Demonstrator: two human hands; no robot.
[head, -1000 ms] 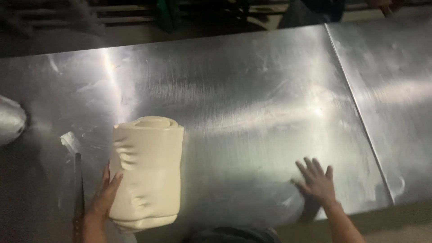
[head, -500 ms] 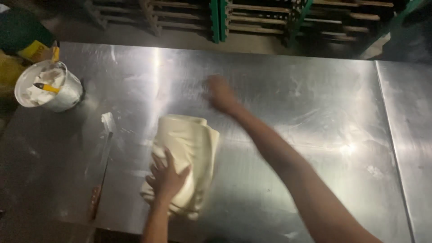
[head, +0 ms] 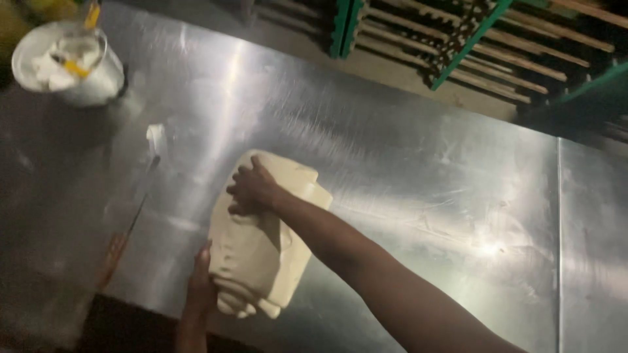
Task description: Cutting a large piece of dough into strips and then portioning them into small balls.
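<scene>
Broad brushed-steel worktable under both hands. Pale folded slab of dough, creased into thick layers, lying between the 2 hands, not yet flattened or shaped further. Right hand curled on its far end, pressing. Left hand flat against its near-left edge. White tub far left; long-handled knife just left.

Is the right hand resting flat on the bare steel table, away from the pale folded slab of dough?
No, the right hand presses on top of the pale folded dough slab, while the left hand touches its near-left edge.
</scene>
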